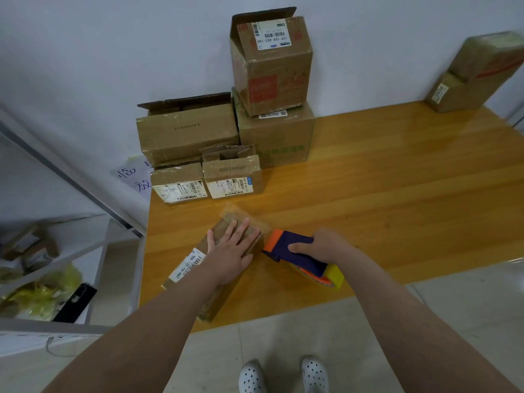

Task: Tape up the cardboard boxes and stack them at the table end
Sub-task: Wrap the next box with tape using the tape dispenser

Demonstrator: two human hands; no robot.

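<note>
Lying slantwise near the front edge of the bench (397, 194) is a small flat box (195, 251), and this is the one getting taped now. The left hand (232, 253) lies flat on top of it with its fingers spread out, pressing down so the box cannot slide or pop open. Just beside the box's far end, the right hand (323, 248) has its fingers wrapped round a tape gun (295, 251) (orange, purple and yellow). The gun's nose points at the box. A strip of clear tape (255, 222) seems to run from it over that end, so I think the tape is being laid down or is about to be cut.

More boxes wait at the back left, against the wall. A tall open box (272, 66) sits on a big box (278, 137), a wide open box (187, 129) stands next to them, and two little boxes (178, 182) sit in front. They are probably kept close so they are easy to reach. Far off at the right end is a blurry stack (476, 75), likely the finished ones.
</note>
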